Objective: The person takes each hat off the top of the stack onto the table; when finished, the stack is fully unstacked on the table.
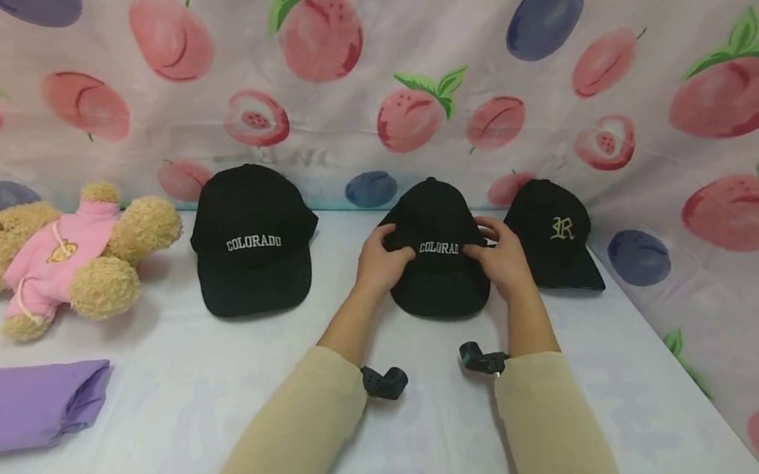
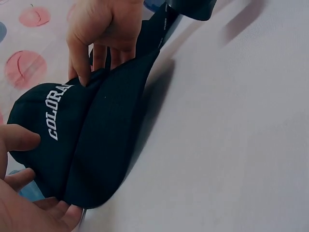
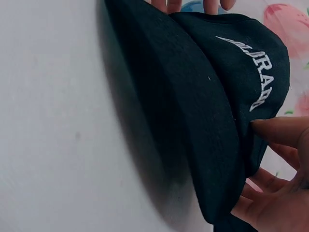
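Between both hands is a black baseball cap with white COLORADO lettering, its brim toward me. My left hand holds the cap's left side, thumb on the front panel and fingers around the edge. On the opposite side my right hand grips it, the thumb covering the last letter in the head view. In the left wrist view the cap shows its brim over the white surface, and the left thumb presses beside the lettering. From the right wrist, the brim of the cap casts a shadow below it.
A second COLORADO cap sits to the left. Close on the right stands a black cap with a gold R. A teddy bear in pink lies far left, above folded purple cloth. Fruit-print fabric hangs behind.
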Demonstrator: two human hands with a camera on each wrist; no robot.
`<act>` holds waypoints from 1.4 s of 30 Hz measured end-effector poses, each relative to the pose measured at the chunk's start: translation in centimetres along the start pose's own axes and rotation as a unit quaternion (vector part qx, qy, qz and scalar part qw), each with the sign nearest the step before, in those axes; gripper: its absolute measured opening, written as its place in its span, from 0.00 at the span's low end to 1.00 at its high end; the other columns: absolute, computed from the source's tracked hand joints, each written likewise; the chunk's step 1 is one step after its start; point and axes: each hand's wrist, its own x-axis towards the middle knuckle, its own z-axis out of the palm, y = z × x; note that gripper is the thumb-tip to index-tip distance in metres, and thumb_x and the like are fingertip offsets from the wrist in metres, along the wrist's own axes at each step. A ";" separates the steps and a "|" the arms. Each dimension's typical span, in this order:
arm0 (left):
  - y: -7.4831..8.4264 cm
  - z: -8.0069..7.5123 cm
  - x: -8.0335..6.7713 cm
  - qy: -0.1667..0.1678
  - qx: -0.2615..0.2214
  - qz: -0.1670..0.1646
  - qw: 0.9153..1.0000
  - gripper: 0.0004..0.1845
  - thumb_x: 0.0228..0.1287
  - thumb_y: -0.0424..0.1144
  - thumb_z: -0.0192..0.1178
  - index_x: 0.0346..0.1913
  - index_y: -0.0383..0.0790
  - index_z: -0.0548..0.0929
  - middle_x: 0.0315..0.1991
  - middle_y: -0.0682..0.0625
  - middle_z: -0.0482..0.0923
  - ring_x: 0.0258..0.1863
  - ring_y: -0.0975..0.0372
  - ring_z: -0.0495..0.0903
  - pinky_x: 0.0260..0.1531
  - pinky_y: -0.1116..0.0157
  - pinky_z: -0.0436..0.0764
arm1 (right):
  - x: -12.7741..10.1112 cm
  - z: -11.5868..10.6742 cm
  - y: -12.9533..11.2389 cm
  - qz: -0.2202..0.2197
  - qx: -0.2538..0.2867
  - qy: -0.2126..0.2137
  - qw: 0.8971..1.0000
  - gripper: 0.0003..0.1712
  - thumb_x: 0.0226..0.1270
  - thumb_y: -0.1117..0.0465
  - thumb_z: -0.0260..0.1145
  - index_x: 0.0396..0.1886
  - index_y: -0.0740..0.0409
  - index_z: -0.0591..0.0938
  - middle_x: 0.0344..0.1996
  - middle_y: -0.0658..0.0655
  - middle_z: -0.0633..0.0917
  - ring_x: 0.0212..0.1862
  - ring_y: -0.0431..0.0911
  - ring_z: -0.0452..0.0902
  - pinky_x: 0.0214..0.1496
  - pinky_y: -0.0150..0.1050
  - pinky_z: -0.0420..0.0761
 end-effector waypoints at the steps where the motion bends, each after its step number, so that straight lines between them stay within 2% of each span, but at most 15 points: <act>1: 0.0 0.1 0.0 -0.004 0.001 0.000 1.000 0.35 0.59 0.31 0.61 0.74 0.38 0.72 0.74 0.39 0.69 0.76 0.50 0.66 0.76 0.53 0.65 | 0.0 -0.1 0.0 0.001 0.001 0.003 1.000 0.37 0.71 0.67 0.65 0.79 0.56 0.66 0.77 0.67 0.67 0.70 0.62 0.66 0.74 0.58 0.67; 10: -0.3 0.4 0.1 -0.032 0.006 -0.005 0.999 0.37 0.60 0.33 0.62 0.75 0.40 0.70 0.77 0.40 0.67 0.78 0.51 0.63 0.76 0.53 0.65 | 0.5 -0.1 0.8 0.014 0.042 0.032 0.998 0.36 0.71 0.66 0.63 0.77 0.60 0.67 0.75 0.68 0.69 0.76 0.59 0.63 0.78 0.54 0.64; 20: -0.4 0.8 0.3 -0.087 -0.001 0.005 0.996 0.39 0.63 0.35 0.64 0.78 0.44 0.67 0.79 0.42 0.62 0.78 0.51 0.63 0.75 0.53 0.67 | 0.8 -0.5 1.3 0.041 0.080 0.074 0.993 0.32 0.75 0.61 0.61 0.77 0.57 0.68 0.74 0.63 0.70 0.73 0.55 0.65 0.78 0.51 0.63; 28: -0.6 1.3 0.5 -0.096 0.026 0.017 0.995 0.42 0.61 0.35 0.66 0.79 0.45 0.65 0.80 0.44 0.61 0.80 0.51 0.59 0.78 0.50 0.62 | 1.1 -0.4 2.0 0.045 0.087 0.099 0.990 0.32 0.75 0.63 0.60 0.77 0.55 0.69 0.73 0.62 0.72 0.72 0.52 0.67 0.77 0.48 0.65; 38: -0.6 2.4 0.8 -0.096 0.015 0.017 0.995 0.43 0.61 0.35 0.66 0.80 0.46 0.64 0.81 0.44 0.60 0.80 0.51 0.59 0.78 0.50 0.61 | 1.7 -0.8 2.6 0.057 0.106 0.139 0.983 0.30 0.73 0.64 0.60 0.75 0.53 0.72 0.73 0.59 0.73 0.72 0.50 0.68 0.77 0.45 0.65; 42: -0.8 2.9 0.9 -0.116 0.038 0.030 0.992 0.43 0.61 0.36 0.66 0.80 0.45 0.62 0.81 0.43 0.59 0.81 0.51 0.58 0.78 0.50 0.60 | 1.8 -1.1 2.9 0.061 0.106 0.164 0.979 0.28 0.73 0.63 0.61 0.72 0.53 0.75 0.71 0.58 0.76 0.69 0.48 0.70 0.75 0.42 0.67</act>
